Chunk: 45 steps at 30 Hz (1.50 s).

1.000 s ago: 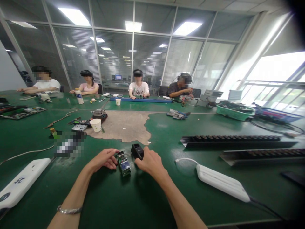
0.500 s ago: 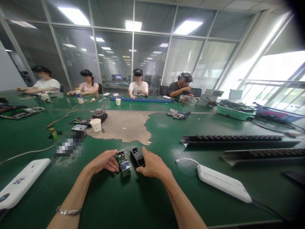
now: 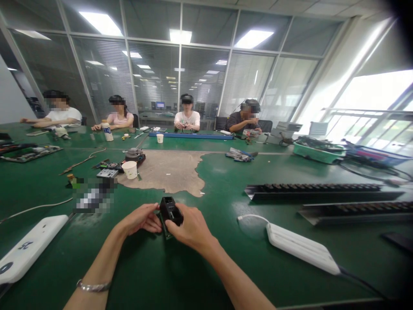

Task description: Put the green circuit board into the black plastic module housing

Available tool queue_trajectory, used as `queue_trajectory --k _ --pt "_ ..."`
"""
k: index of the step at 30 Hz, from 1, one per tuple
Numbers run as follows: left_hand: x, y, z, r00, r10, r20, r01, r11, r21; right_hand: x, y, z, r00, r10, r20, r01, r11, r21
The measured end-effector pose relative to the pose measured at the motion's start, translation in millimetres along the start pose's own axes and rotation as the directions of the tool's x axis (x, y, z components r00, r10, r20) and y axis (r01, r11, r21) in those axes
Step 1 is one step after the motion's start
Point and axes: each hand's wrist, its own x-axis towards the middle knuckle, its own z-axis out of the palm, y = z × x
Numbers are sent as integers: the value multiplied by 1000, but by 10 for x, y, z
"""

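Note:
My right hand [image 3: 189,224] grips a black plastic housing [image 3: 168,207] between thumb and fingers. The housing lies over a small green circuit board [image 3: 167,234], and only the board's lower end shows beneath it. At the left side of both parts is my left hand [image 3: 145,218], its thumb and fingers curled around the board's edge. How firmly the left fingers hold the board is partly hidden by the housing.
White power strips lie at left [image 3: 35,245] and right [image 3: 301,247]. Black slotted rails [image 3: 322,191] are on the right. Beyond are a paper cup [image 3: 130,169], a brown sheet [image 3: 167,168], gloves [image 3: 240,154] and a green basket [image 3: 319,153]. Several people sit across the green table.
My right hand has moved left with the black housing, which now covers most of the circuit board. My left hand has stayed in place. The person opposite has brought both hands together.

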Motion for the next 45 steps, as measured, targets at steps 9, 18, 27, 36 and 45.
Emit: queue_trajectory --k 9,18,27,36,45 --pt "5 2 -4 1000 -2 -28 4 999 44 -80 -134 69 999 -32 26 33 999 -30" --pt "-38 36 -17 1000 6 8 -7 988 155 -97 -12 190 968 118 219 -81 982 -171" --pt "-35 34 -1 1000 11 0 -11 988 154 -93 -63 268 989 142 47 -137 986 -89" --pt "-55 86 39 999 -13 -46 16 998 67 -11 -70 131 981 138 -135 -135 990 31" --pt "-52 61 38 1000 12 -5 -11 992 125 141 310 -109 952 298 -62 -303 950 -75"
